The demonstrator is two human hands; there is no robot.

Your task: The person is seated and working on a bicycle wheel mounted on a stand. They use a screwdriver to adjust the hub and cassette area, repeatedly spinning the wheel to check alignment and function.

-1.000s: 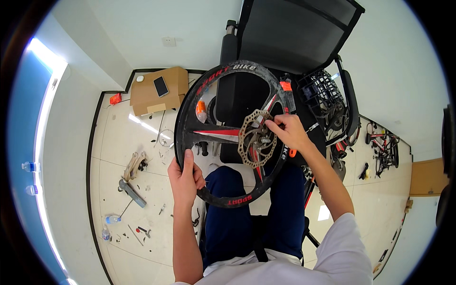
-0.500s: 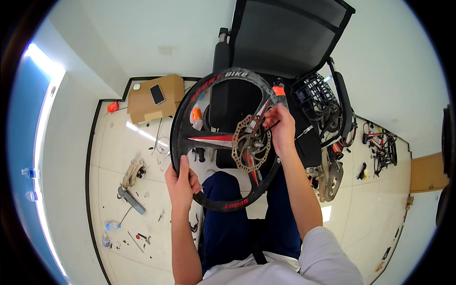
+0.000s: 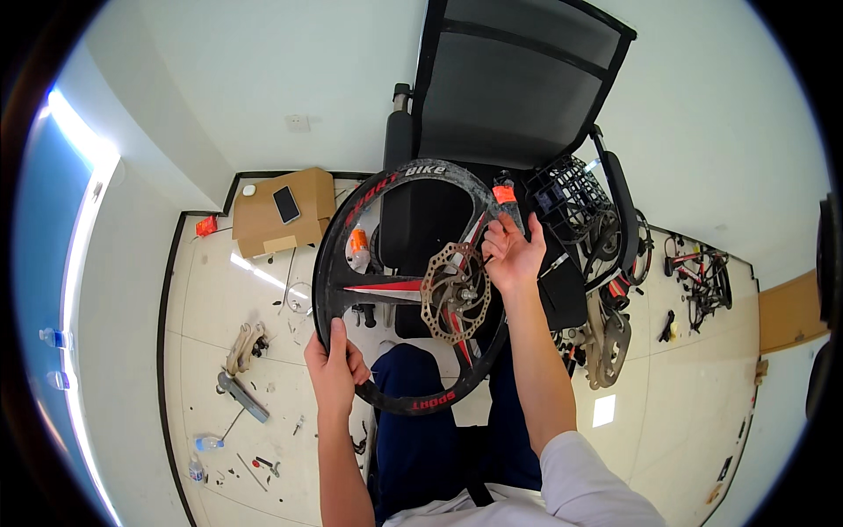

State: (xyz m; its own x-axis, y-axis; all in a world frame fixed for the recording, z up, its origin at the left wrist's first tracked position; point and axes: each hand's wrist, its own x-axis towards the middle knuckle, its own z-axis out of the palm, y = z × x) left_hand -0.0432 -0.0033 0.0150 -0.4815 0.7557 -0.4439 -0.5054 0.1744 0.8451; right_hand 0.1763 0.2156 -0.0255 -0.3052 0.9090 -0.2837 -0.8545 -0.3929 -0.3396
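**Three-spoked bicycle wheel held above the lap, left hand on its rim**

From where I stand, findings are as follows. The wheel (image 3: pixel 378 288) is in front of the seated person, above the knees, its brake-disc side facing the person. The left hand (image 3: pixel 336 367) is closed around the rim at the lower left, thumb laid along the near face. The right hand (image 3: pixel 512 253) is raised beside the upper right of the wheel, fingers partly curled and thumb standing apart. A small dark item shows at its fingertips (too small to identify, and I cannot tell how firmly it is gripped). The perforated brake disc (image 3: pixel 430 307) sits at the hub, below and left of that hand.

Surroundings: behind the wheel stands a black mesh-backed chair (image 3: pixel 514 92), with a black basket (image 3: pixel 566 198) at the right side of its seat. An orange-labelled bottle (image 3: pixel 358 246) shows through the wheel's upper left opening. To the left, a phone (image 3: pixel 286 205) lies on a cardboard box (image 3: pixel 307 233). Small loose parts are scattered over the tiled floor (image 3: pixel 303 479).
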